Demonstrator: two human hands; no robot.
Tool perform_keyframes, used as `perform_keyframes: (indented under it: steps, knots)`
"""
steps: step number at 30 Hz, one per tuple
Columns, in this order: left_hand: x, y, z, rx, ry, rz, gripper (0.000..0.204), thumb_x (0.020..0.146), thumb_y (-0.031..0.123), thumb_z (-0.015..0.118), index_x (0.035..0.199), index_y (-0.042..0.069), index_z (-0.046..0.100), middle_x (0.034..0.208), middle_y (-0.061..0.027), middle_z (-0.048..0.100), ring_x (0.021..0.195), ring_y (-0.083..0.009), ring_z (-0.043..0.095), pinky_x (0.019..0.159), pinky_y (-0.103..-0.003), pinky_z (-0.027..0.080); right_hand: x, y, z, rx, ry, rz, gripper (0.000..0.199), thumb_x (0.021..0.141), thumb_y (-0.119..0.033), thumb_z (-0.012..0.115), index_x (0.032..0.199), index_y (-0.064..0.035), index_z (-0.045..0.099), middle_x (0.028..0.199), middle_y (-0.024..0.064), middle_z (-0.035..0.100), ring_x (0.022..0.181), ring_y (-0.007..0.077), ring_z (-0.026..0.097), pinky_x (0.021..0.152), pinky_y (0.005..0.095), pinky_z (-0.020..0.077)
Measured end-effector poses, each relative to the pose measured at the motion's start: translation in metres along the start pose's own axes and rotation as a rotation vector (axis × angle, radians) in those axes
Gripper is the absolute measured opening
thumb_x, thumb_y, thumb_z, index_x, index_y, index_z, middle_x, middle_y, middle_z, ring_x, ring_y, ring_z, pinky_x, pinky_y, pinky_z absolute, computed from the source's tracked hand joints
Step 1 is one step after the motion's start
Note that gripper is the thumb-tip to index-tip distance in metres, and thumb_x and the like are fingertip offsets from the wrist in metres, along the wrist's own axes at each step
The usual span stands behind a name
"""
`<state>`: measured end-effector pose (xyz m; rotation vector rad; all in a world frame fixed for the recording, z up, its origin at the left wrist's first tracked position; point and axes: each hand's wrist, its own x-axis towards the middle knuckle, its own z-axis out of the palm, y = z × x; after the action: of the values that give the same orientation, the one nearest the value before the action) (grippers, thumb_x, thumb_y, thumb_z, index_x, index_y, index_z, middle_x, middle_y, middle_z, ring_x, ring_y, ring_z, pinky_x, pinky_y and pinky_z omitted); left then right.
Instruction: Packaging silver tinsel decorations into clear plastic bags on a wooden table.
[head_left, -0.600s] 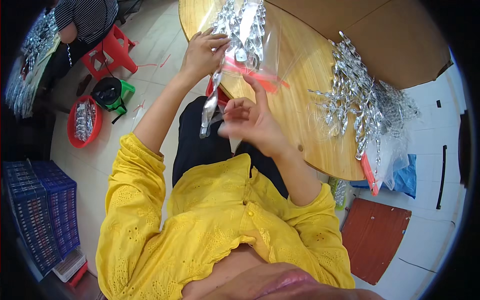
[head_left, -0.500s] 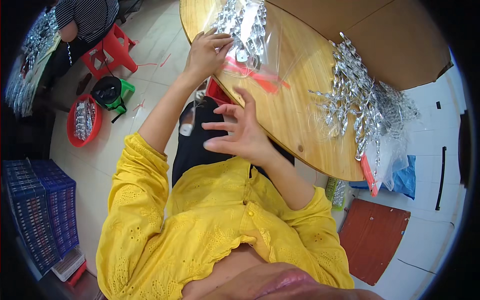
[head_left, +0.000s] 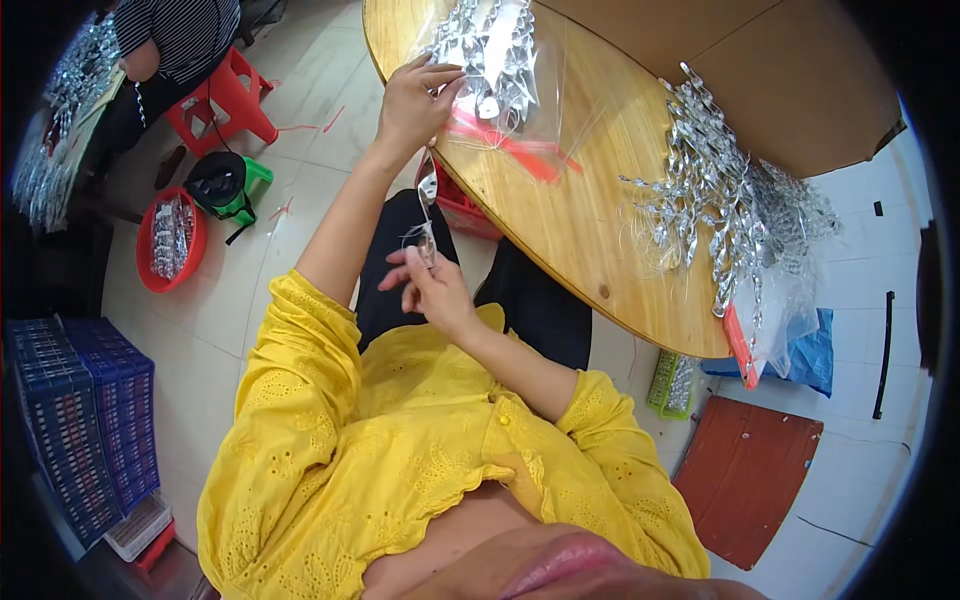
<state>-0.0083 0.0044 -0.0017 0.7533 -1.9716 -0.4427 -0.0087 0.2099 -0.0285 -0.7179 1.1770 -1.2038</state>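
My left hand (head_left: 412, 105) rests at the far left edge of the table, its fingers and thumb closed on the side of a clear plastic bag (head_left: 548, 110). Silver twisted strips (head_left: 510, 60) lie in or on that bag, with a pink-red band (head_left: 530, 160) below them. From the table edge under my left hand a single silver twisted strip (head_left: 428, 188) hangs over my lap. My right hand (head_left: 435, 295) is at its lower end, thumb and finger closing on it while the other fingers stay loosely spread.
A heap of silver twisted strips (head_left: 725, 190) lies on the table's right, before a cardboard box (head_left: 790, 80). A red basin (head_left: 150, 255), blue crates (head_left: 85, 410) and a red stool (head_left: 225, 105) stand left. Beyond sits a person in a striped top (head_left: 190, 40).
My right hand has moved down and left, from open below the table edge to the end of the hanging strip. That strip swung right and now hangs straighter. My left hand has barely moved.
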Motion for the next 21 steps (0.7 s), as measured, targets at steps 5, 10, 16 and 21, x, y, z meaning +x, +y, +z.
perform_keyframes:
  steps: [5, 10, 16, 21]
  knots:
    - [0.006, -0.005, -0.010, 0.022, 0.017, 0.110, 0.013, 0.072, 0.014, 0.059, 0.082, 0.008, 0.065, 0.085, -0.0052, 0.063, 0.098, -0.0287, 0.051, 0.088, -0.034, 0.039, -0.005, -0.010, -0.010, 0.032, 0.092, -0.069, 0.034, 0.091, -0.033, 0.028, 0.081, -0.0057, 0.045, 0.056, 0.0077, 0.055, 0.037, 0.0058, 0.038, 0.037, 0.0169, 0.0298]
    - [0.008, 0.003, -0.016, -0.033, 0.007, 0.111, 0.014, 0.073, 0.013, 0.058, 0.084, 0.008, 0.065, 0.089, -0.0062, 0.062, 0.097, -0.0258, 0.053, 0.088, -0.032, 0.039, 0.010, -0.049, -0.013, 0.084, 0.170, -0.102, 0.034, 0.090, -0.036, 0.029, 0.081, -0.0072, 0.046, 0.054, 0.0079, 0.054, 0.036, 0.0077, 0.039, 0.034, 0.0185, 0.0278]
    - [0.010, 0.002, -0.017, -0.142, -0.001, 0.057, 0.016, 0.073, 0.013, 0.059, 0.088, 0.007, 0.064, 0.091, -0.0071, 0.061, 0.096, -0.0236, 0.053, 0.086, -0.030, 0.039, 0.088, -0.114, -0.029, 0.064, 0.172, -0.094, 0.022, 0.087, -0.023, 0.041, 0.085, -0.0018, 0.045, 0.067, 0.0091, 0.056, 0.039, 0.0078, 0.041, 0.034, 0.0196, 0.0274]
    - [0.008, -0.003, -0.023, -0.123, -0.047, 0.046, 0.017, 0.073, 0.013, 0.058, 0.089, 0.006, 0.063, 0.092, -0.0071, 0.061, 0.095, -0.0230, 0.054, 0.084, -0.029, 0.040, 0.092, -0.118, -0.032, -0.053, 0.118, -0.119, 0.025, 0.084, -0.010, 0.044, 0.107, -0.0021, 0.039, 0.079, 0.0101, 0.057, 0.049, 0.0076, 0.047, 0.039, 0.0189, 0.0335]
